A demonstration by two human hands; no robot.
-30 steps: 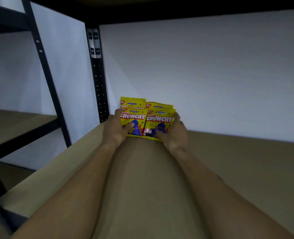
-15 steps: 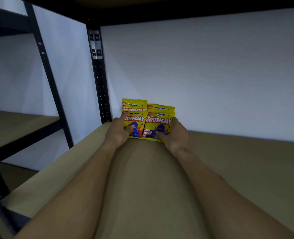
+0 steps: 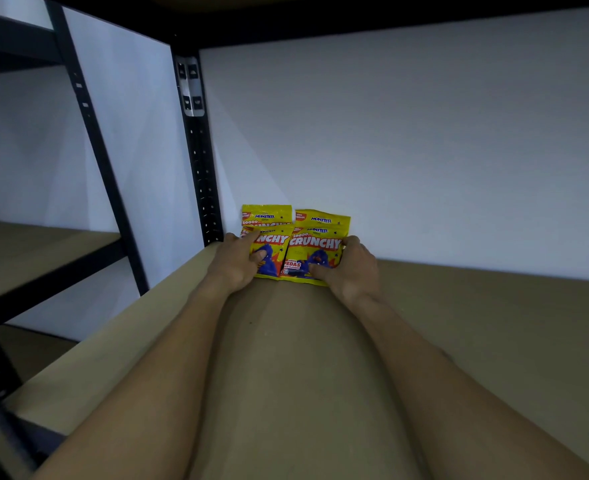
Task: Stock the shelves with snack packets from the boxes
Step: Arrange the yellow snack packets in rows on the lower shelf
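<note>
Yellow packets (image 3: 315, 244), two rows upright at shelf (image 3: 286, 375) back-left corner: your left hand (image 3: 236, 263) and right hand (image 3: 350, 268) gripped the front pair, fingers curled round their outer edges.

Both hands, left hand (image 3: 238, 261) & right hand (image 3: 350, 268), grip yellow snack packets (image 3: 315, 244) upright on shelf (image 3: 459, 323) by back wall (image 3: 424, 150)

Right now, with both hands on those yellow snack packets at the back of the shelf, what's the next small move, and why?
Probably ease the grip and draw both hands back. The snack packets stand in two rows on the shelf board, back by the wall. The left hand and right hand hold only the front pair's outer edges, so little seems left to adjust.
</note>
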